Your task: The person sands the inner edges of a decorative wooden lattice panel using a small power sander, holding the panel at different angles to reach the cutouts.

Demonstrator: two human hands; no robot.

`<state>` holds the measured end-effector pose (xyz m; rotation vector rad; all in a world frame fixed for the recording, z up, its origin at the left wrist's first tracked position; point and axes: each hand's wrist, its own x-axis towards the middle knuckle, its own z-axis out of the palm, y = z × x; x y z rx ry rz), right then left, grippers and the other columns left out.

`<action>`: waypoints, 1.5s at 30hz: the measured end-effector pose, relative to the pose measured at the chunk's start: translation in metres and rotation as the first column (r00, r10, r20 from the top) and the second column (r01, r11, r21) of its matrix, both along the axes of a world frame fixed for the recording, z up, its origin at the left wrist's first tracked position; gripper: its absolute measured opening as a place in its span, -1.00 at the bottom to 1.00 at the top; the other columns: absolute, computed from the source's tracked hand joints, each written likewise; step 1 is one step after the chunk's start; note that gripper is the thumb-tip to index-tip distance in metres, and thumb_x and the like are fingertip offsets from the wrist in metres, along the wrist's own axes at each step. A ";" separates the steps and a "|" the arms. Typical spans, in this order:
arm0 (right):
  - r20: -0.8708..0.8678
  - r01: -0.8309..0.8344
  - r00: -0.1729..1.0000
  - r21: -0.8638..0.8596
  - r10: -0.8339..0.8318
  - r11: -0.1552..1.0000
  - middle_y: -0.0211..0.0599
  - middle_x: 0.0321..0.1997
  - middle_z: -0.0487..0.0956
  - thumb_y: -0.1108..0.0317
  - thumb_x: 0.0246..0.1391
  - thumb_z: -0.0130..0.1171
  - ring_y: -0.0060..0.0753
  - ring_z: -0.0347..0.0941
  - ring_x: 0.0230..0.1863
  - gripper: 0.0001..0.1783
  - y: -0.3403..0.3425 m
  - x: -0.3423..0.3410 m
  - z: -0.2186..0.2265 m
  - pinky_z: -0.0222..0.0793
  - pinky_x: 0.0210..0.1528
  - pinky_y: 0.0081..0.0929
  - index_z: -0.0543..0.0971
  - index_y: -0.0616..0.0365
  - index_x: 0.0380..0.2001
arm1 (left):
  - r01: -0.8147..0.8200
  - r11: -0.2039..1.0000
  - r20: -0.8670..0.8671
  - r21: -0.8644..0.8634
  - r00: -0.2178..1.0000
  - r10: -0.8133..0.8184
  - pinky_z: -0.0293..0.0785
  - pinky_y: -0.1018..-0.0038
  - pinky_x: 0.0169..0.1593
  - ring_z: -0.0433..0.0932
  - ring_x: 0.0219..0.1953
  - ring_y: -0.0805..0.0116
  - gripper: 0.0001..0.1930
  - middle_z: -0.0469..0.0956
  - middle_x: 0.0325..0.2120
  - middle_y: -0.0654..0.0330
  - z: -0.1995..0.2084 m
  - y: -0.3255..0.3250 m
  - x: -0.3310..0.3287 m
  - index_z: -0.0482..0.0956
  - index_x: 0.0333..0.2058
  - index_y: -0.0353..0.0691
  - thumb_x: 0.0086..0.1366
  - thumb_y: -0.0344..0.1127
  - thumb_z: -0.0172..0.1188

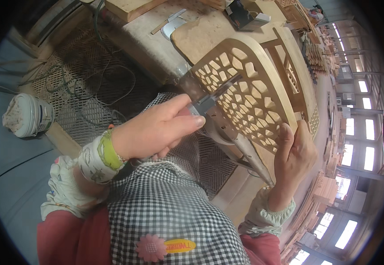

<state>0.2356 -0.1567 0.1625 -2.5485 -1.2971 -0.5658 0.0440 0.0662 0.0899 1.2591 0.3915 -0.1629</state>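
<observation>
My left hand [156,126] is closed around a handheld power tool [206,104] with a grey body and a narrow dark bar at its front. The bar lies over the face of a curved wooden panel [262,66] pierced with many irregular holes; I cannot tell whether it touches the wood or enters a hole. At the panel's lower right edge my right hand [296,148] grips it, thumb on the near face and the other fingers mostly hidden behind. The panel stands tilted above the workbench's front edge.
Behind the panel, a workbench [145,37] bears a small dark box [245,17] and a thin flat tool [169,21]. More pierced wooden pieces [289,73] lie at the right. A white bucket [28,115] stands at left, near cables [74,95] on the grated floor mat [79,53].
</observation>
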 end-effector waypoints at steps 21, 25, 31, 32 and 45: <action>0.133 0.004 0.991 0.065 -0.013 0.998 -0.28 -0.58 0.45 -0.16 0.25 0.31 -0.08 0.43 -0.57 -0.43 -0.004 0.025 0.002 0.27 -0.49 -0.21 0.41 0.09 -0.53 | -0.136 0.965 -0.239 0.222 0.952 0.189 0.26 0.65 -0.65 0.37 -0.73 0.61 -0.73 0.45 -0.60 0.30 0.043 -0.039 0.021 0.32 -0.19 -0.14 0.62 -0.08 0.04; 0.138 0.015 0.990 0.081 -0.026 0.997 -0.28 -0.57 0.48 -0.16 0.26 0.29 -0.08 0.46 -0.56 -0.44 -0.002 0.027 0.001 0.29 -0.49 -0.21 0.43 0.08 -0.52 | -0.197 0.933 -0.153 0.302 0.956 0.251 0.30 0.63 -0.62 0.39 -0.71 0.61 -0.73 0.45 -0.59 0.32 0.031 -0.039 0.018 0.36 -0.17 -0.16 0.60 -0.08 0.10; 0.099 -0.024 0.995 0.147 0.010 0.989 -0.23 -0.52 0.51 -0.11 0.27 0.29 -0.04 0.50 -0.50 -0.51 -0.017 0.044 0.003 0.35 -0.42 -0.17 0.47 0.08 -0.45 | -0.229 0.918 -0.263 0.325 0.910 0.320 0.33 0.58 -0.65 0.46 -0.67 0.54 -0.64 0.48 -0.56 0.31 0.030 -0.069 -0.031 0.30 0.12 -0.24 0.55 -0.17 0.14; 0.098 -0.023 0.995 0.156 0.008 0.987 -0.23 -0.52 0.51 -0.11 0.27 0.29 -0.04 0.50 -0.50 -0.51 -0.016 0.043 0.006 0.35 -0.42 -0.18 0.47 0.08 -0.45 | -0.253 0.917 -0.273 0.309 0.900 0.340 0.33 0.58 -0.64 0.45 -0.66 0.54 -0.62 0.48 -0.55 0.30 0.027 -0.073 -0.043 0.30 0.15 -0.25 0.54 -0.19 0.14; 0.106 -0.028 0.994 0.097 0.018 0.995 -0.25 -0.62 0.43 -0.11 0.20 0.39 -0.14 0.42 -0.58 -0.42 0.001 0.025 0.010 0.26 -0.48 -0.23 0.36 0.10 -0.54 | -0.237 0.965 -0.093 0.108 0.964 0.247 0.37 0.59 -0.59 0.45 -0.63 0.57 -0.53 0.49 -0.49 0.27 -0.028 -0.028 -0.019 0.31 0.29 -0.32 0.58 -0.17 0.08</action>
